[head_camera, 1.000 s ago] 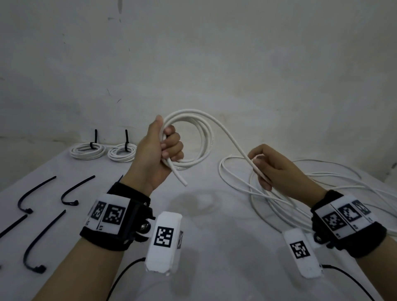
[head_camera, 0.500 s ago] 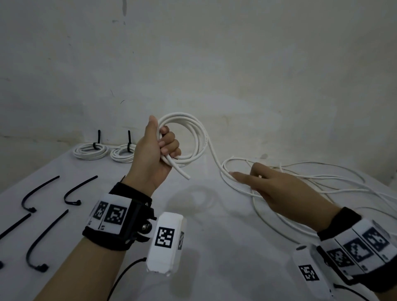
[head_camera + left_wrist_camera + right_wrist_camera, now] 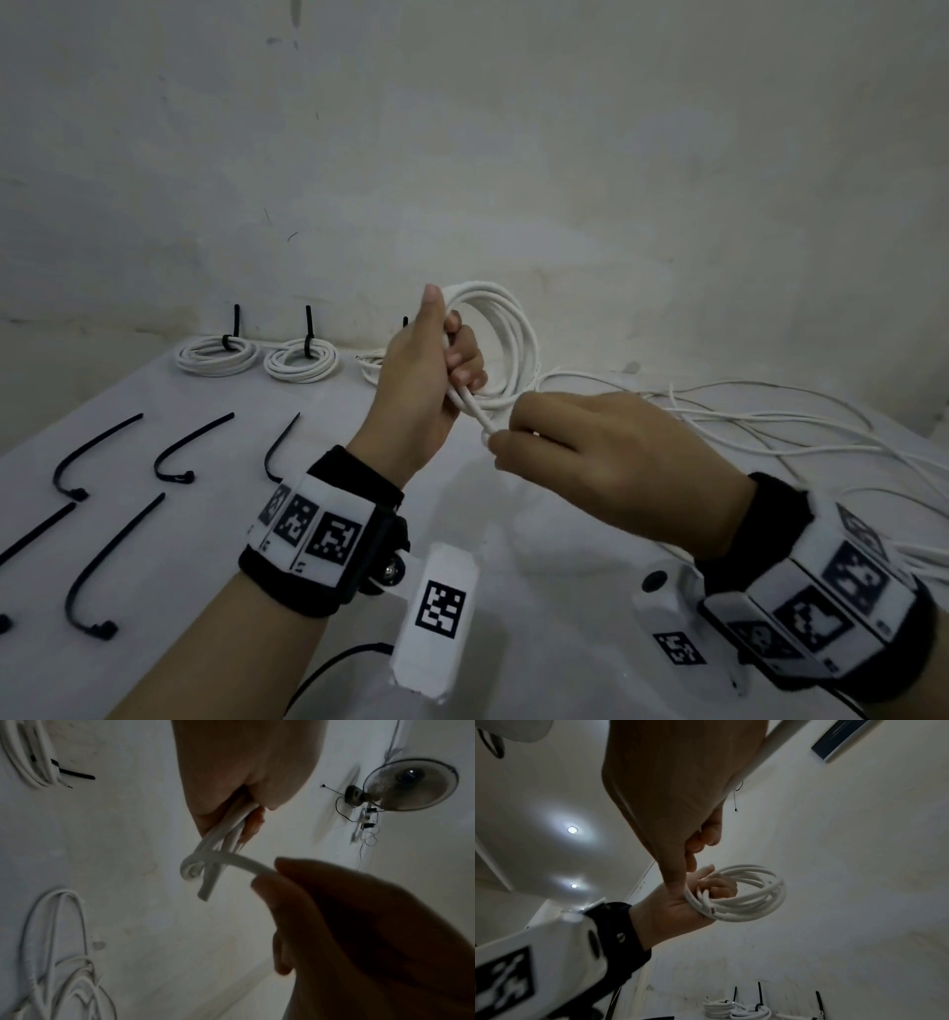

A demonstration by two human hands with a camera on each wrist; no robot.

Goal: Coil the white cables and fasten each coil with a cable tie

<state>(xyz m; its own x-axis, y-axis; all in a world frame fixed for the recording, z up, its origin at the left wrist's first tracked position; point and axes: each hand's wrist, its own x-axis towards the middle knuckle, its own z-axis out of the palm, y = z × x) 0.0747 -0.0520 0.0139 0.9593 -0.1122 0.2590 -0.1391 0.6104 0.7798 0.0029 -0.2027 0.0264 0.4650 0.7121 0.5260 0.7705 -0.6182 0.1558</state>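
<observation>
Head view. Item: white cable coil, several turns, held upright above the middle of the table by the left hand, whose fingers are curled round the gathered strands. A short free end projects below the fist. The right hand is closed in a pinch on a strand just under the coil. Loose white cables are spread over the table's right side toward its far edge. Two tied coils lie at the far left corner; a third is partly hidden behind the left hand. Black cable ties are laid out along the left edge.

Left wrist view. The strand pinched by the right hand is seen crossing the bundle below the left fist, with the free end hanging under it. Whether the strand is wrapped fully round cannot be told.

Right wrist view. The coil is seen gripped in the left hand, its turns lying unevenly.

Hazards, judged: turns may spring apart if the left grip is relaxed before a tie is fitted, since the cable looks stiff. The trailing length may snag in the loose cables and drag them off the table's right edge. The free end may slip out of the bundle if the crossing strand is pulled hard.
</observation>
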